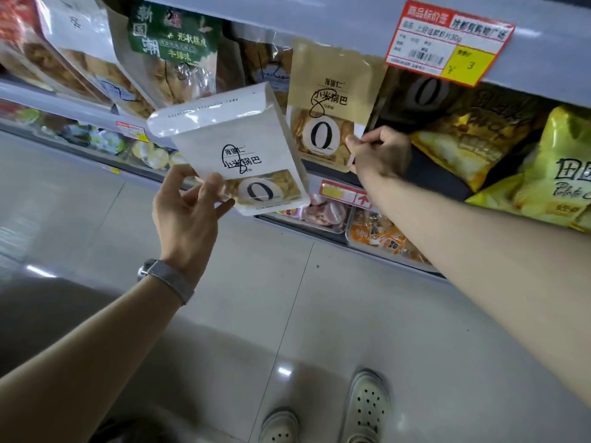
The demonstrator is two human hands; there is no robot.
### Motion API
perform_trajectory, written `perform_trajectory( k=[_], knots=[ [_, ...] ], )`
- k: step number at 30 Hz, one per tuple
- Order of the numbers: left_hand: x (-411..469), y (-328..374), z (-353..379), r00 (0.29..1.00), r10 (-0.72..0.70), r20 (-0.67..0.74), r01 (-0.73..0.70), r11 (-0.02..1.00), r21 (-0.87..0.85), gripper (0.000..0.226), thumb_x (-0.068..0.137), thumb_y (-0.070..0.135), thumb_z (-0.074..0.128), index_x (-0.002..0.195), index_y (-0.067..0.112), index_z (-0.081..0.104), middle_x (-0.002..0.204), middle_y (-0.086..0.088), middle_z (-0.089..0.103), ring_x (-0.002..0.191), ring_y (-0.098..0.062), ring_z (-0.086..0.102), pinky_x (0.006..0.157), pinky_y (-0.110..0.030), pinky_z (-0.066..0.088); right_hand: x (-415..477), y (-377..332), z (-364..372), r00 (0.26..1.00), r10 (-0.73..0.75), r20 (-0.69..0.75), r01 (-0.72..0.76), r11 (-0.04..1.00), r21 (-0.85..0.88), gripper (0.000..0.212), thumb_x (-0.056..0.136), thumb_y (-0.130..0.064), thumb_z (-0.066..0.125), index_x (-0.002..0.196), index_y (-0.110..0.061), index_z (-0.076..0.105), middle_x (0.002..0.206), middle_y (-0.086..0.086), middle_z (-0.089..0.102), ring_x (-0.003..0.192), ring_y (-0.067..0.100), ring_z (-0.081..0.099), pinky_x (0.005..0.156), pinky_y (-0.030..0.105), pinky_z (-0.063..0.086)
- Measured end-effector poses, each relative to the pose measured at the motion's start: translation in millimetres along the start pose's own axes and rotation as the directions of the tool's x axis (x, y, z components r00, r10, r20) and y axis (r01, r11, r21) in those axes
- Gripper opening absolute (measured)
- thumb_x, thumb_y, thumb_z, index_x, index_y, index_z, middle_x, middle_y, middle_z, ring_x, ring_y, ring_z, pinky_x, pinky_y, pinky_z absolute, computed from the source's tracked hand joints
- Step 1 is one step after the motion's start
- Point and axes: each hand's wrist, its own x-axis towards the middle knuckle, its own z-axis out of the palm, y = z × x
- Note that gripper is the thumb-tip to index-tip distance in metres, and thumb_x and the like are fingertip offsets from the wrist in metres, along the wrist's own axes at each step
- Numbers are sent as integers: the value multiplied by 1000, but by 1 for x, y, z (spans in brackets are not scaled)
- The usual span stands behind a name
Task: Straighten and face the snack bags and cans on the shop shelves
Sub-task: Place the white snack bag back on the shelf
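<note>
At the left, a white snack bag [236, 148] is held clear of the shelves, tilted, with its printed front toward the camera. Its lower corner is pinched between the thumb and curled fingers of the left hand [188, 212]. Just to its right, a tan snack bag [332, 91] with the same print stands in the row beneath the upper shelf edge [319, 25]. Its lower right edge is pinched by the right hand [380, 151], thumb against curled fingers. Further right, yellow crisp bags [463, 148] are seen slumped. The step in hand is judged to be squaring this row. The tan bag is best drawn upright and flush with the shelf front, and the white one then slid in beside it, label forward and base seated first, so nothing is creased or toppled.
</note>
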Motion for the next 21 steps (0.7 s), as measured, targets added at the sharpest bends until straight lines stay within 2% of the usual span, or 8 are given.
perform_trajectory(
  k=[3, 6, 8, 10, 13, 15, 18, 21],
  knots=[
    [-8, 0, 9, 999, -6, 34, 6, 1000, 3, 15, 103, 14, 68, 94, 17, 57, 75, -4, 75, 86, -29, 73, 84, -42, 65, 2, 1, -2, 998, -17, 62, 16, 1000, 9, 20, 87, -26, 82, 82, -24, 63, 99, 6, 75, 90, 21, 73, 80, 45, 65],
    [-14, 0, 22, 997, -2, 77, -2, 998, 58, 15, 102, 16, 69, 92, 22, 59, 77, -3, 78, 86, -26, 76, 84, -43, 65, -11, 5, -21, 996, -24, 89, 16, 996, 83, 19, 90, -31, 77, 100, -26, 62, 100, -1, 77, 89, 17, 75, 87, 43, 63],
    [-18, 2, 35, 991, 21, 134, -35, 994, 108, 9, 100, 21, 70, 96, 23, 62, 84, -10, 79, 90, -29, 78, 84, -46, 65, -34, 12, -43, 995, -53, 81, 39, 985, 167, 16, 95, -32, 69, 106, -24, 60, 99, -3, 75, 87, 19, 74, 83, 38, 60],
    [-22, 6, 53, 982, 54, 181, -82, 984, 155, 8, 101, 21, 70, 97, 23, 63, 83, -6, 80, 89, -28, 79, 82, -45, 66, -63, 20, -69, 992, -108, 59, 93, 972, 217, 15, 97, -30, 62, 109, -20, 61, 102, 2, 73, 89, 18, 71, 77, 31, 54],
    [-30, 18, 88, 966, 88, 242, -136, 972, 193, 7, 102, 18, 69, 98, 20, 62, 75, 6, 79, 78, -16, 79, 77, -35, 66, -98, 30, -105, 990, -132, 44, 118, 963, 243, 12, 104, -17, 57, 115, -15, 62, 106, -3, 71, 93, -2, 67, 72, 14, 49],
    [-35, 27, 112, 955, 111, 275, -164, 970, 181, 7, 101, 18, 69, 102, 14, 64, 74, 7, 79, 76, -14, 79, 72, -31, 65, -108, 37, -122, 980, -174, 93, 148, 961, 236, 21, 105, -5, 55, 124, -7, 61, 116, 0, 70, 99, -8, 64, 73, 6, 48],
    [-37, 37, 150, 937, 182, 299, -234, 961, 147, 17, 100, 17, 71, 108, 4, 65, 78, 9, 79, 77, -14, 79, 72, -32, 65, -99, 44, -134, 964, -234, 125, 205, 956, 208, 43, 98, 5, 56, 138, -11, 54, 126, -5, 71, 112, -2, 64, 80, 11, 52],
    [-34, 41, 183, 920, 217, 325, -262, 960, 102, 9, 101, 14, 69, 105, 9, 64, 72, 15, 76, 76, -10, 78, 74, -37, 66, -75, 48, -135, 968, -240, 80, 218, 952, 217, 51, 93, 4, 57, 141, -13, 49, 128, -7, 70, 118, 0, 64, 90, 12, 49]
  ],
)
